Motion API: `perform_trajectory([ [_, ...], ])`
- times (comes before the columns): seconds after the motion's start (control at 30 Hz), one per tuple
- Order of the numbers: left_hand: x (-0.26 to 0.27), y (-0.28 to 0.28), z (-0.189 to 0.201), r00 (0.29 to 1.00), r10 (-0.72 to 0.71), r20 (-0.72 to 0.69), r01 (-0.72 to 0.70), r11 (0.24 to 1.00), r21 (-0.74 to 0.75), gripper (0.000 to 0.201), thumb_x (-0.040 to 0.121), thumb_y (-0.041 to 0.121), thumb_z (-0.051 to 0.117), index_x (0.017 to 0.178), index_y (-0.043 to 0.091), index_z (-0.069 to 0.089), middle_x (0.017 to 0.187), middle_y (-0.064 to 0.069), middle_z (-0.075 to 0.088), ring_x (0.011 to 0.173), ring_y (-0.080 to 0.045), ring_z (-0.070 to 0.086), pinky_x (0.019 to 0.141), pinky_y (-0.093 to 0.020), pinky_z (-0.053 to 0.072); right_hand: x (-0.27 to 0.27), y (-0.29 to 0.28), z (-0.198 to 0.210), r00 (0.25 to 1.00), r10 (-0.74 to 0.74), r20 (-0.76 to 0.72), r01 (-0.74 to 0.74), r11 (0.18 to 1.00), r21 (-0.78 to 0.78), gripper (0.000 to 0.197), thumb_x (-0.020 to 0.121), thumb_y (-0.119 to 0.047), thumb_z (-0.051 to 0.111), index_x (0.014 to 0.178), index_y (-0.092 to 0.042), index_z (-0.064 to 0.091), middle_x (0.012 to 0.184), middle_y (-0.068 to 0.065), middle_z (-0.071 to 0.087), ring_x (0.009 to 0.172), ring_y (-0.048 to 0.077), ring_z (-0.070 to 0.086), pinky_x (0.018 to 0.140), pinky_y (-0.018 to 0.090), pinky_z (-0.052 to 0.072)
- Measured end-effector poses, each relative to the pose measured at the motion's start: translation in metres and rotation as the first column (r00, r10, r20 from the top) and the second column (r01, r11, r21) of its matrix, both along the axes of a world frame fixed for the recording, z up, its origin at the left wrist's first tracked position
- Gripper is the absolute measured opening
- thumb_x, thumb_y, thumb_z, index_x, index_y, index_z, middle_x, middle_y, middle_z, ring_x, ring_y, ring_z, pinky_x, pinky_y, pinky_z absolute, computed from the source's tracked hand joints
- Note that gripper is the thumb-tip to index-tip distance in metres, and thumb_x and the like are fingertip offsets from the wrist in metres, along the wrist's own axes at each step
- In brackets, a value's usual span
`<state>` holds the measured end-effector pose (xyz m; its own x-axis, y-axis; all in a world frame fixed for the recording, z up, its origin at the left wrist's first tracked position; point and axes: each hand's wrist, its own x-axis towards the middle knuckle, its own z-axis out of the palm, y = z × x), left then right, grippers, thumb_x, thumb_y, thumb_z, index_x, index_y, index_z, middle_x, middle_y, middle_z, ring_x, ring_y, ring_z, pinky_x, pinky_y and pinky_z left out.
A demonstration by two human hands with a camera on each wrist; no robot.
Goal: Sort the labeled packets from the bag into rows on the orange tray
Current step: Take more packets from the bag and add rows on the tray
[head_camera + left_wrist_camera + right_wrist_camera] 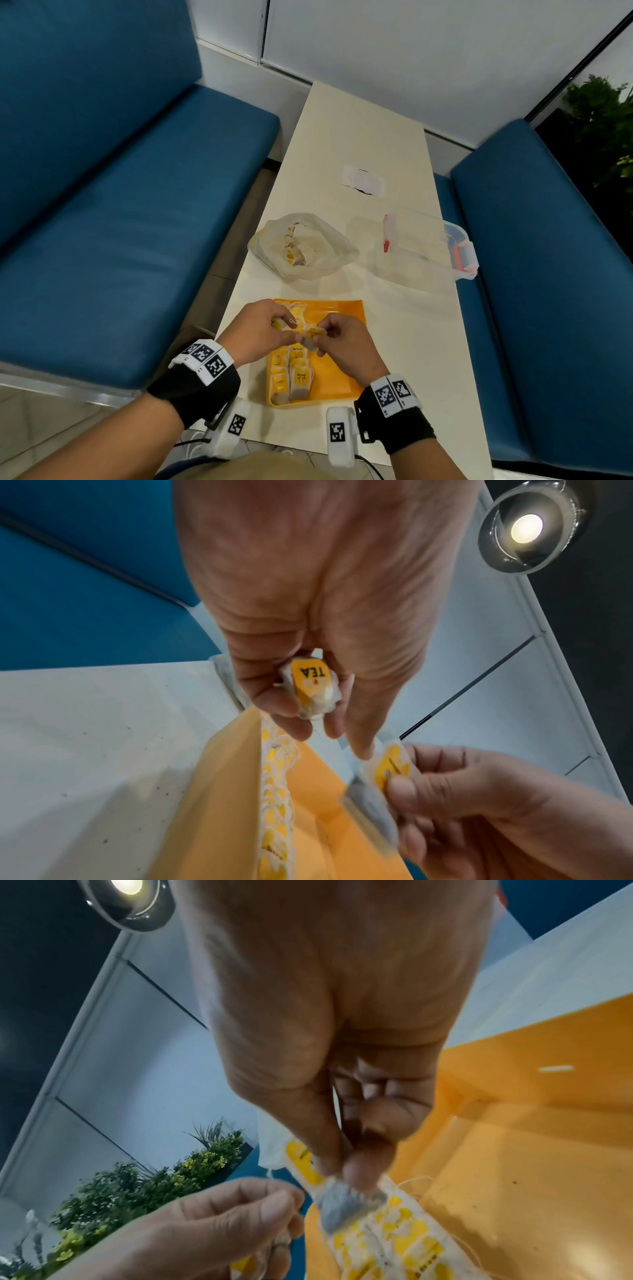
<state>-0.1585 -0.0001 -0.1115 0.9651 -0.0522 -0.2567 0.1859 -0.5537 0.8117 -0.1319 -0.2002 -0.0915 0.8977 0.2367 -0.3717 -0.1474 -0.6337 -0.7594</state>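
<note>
Cream table [346, 144], long and narrow, set between two blue benches [113, 219]; white wall panels behind, green plant [603, 113] at the right. Orange tray [342, 377] at the near end, packets [291, 373] rowed along its left side. Bag [325, 260] just beyond; clear box [428, 246] beside it. Left hand [257, 330] grips a bunch of packets [311, 685]; right hand [346, 339] pinches one packet [339, 1204].
</note>
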Motion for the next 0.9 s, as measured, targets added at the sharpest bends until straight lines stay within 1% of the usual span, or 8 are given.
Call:
perform_trajectory([
  [0.1, -0.002, 0.007, -0.007, 0.997, 0.042, -0.06, -0.04, 0.999, 0.03, 0.024, 0.074, 0.033, 0.09, 0.092, 0.033, 0.074, 0.104, 0.007, 0.061, 0.097, -0.008, 0.058, 0.079, -0.02, 0.042, -0.004, -0.006, -0.005, 0.981, 0.098, -0.17, -0.11, 0.992, -0.062, 0.017, 0.082, -0.002, 0.066, 0.076, -0.017, 0.061, 0.063, 0.005, 0.067, 0.054, 0.014, 0.063, 0.049, 0.026, 0.045],
  [0.17, -0.004, 0.007, -0.01, 0.996, 0.036, -0.085, -0.032, 0.998, 0.051, 0.027, 0.072, 0.03, 0.091, 0.092, 0.033, 0.073, 0.104, 0.006, 0.058, 0.092, -0.008, 0.057, 0.073, -0.017, 0.041, -0.007, -0.006, -0.012, 0.95, 0.164, -0.266, -0.199, 0.974, -0.11, 0.015, 0.082, 0.002, 0.063, 0.08, -0.013, 0.061, 0.061, 0.006, 0.066, 0.051, 0.014, 0.062, 0.047, 0.024, 0.045],
  [0.3, -0.006, 0.005, -0.015, 0.996, 0.039, -0.078, -0.031, 0.994, 0.102, 0.032, 0.072, 0.026, 0.092, 0.092, 0.034, 0.068, 0.1, 0.005, 0.053, 0.08, -0.004, 0.054, 0.06, -0.008, 0.034, -0.012, -0.001, -0.022, 0.888, 0.264, -0.377, -0.351, 0.918, -0.183, 0.019, 0.083, 0.002, 0.064, 0.081, -0.017, 0.06, 0.057, -0.001, 0.063, 0.053, 0.012, 0.064, 0.053, 0.023, 0.049],
  [0.47, -0.011, 0.006, -0.021, 0.994, 0.061, -0.096, -0.051, 0.993, 0.104, 0.033, 0.073, 0.024, 0.09, 0.095, 0.033, 0.067, 0.097, 0.007, 0.05, 0.077, -0.001, 0.051, 0.058, -0.008, 0.033, -0.016, 0.008, -0.032, 0.867, 0.336, -0.368, -0.449, 0.847, -0.285, 0.021, 0.081, -0.004, 0.073, 0.089, -0.02, 0.061, 0.073, -0.005, 0.06, 0.06, 0.011, 0.063, 0.058, 0.022, 0.049],
  [0.63, -0.014, 0.007, -0.023, 0.991, 0.088, -0.099, -0.081, 0.994, 0.074, 0.034, 0.072, 0.026, 0.091, 0.095, 0.036, 0.068, 0.098, 0.009, 0.053, 0.083, -0.006, 0.054, 0.063, -0.01, 0.035, -0.018, 0.009, -0.037, 0.877, 0.359, -0.32, -0.468, 0.79, -0.395, 0.041, 0.07, -0.026, 0.085, 0.105, -0.023, 0.062, 0.097, -0.005, 0.055, 0.088, 0.015, 0.055, 0.057, 0.022, 0.039],
  [0.7, -0.014, 0.007, -0.023, 0.99, 0.095, -0.103, -0.089, 0.994, 0.066, 0.033, 0.073, 0.026, 0.091, 0.095, 0.036, 0.068, 0.098, 0.01, 0.052, 0.085, -0.009, 0.056, 0.065, -0.012, 0.037, -0.02, 0.01, -0.04, 0.889, 0.351, -0.293, -0.452, 0.776, -0.44, 0.039, 0.072, -0.023, 0.083, 0.096, -0.023, 0.053, 0.097, -0.003, 0.053, 0.086, 0.016, 0.051, 0.054, 0.023, 0.035],
  [0.8, -0.015, 0.007, -0.024, 0.989, 0.1, -0.107, -0.095, 0.994, 0.054, 0.033, 0.074, 0.025, 0.09, 0.096, 0.035, 0.068, 0.098, 0.01, 0.052, 0.087, -0.009, 0.056, 0.064, -0.01, 0.036, -0.025, 0.011, -0.044, 0.91, 0.326, -0.256, -0.412, 0.775, -0.479, 0.049, 0.072, -0.022, 0.085, 0.097, -0.019, 0.042, 0.096, -0.002, 0.051, 0.086, 0.018, 0.049, 0.053, 0.021, 0.031],
  [0.9, -0.015, 0.008, -0.024, 0.988, 0.104, -0.11, -0.099, 0.994, 0.049, 0.033, 0.074, 0.025, 0.09, 0.097, 0.035, 0.068, 0.099, 0.009, 0.053, 0.09, -0.01, 0.055, 0.065, -0.011, 0.036, -0.023, 0.008, -0.045, 0.926, 0.254, -0.278, -0.357, 0.828, -0.433, 0.055, 0.068, -0.024, 0.088, 0.098, -0.02, 0.042, 0.095, -0.003, 0.055, 0.084, 0.016, 0.053, 0.056, 0.023, 0.04],
])
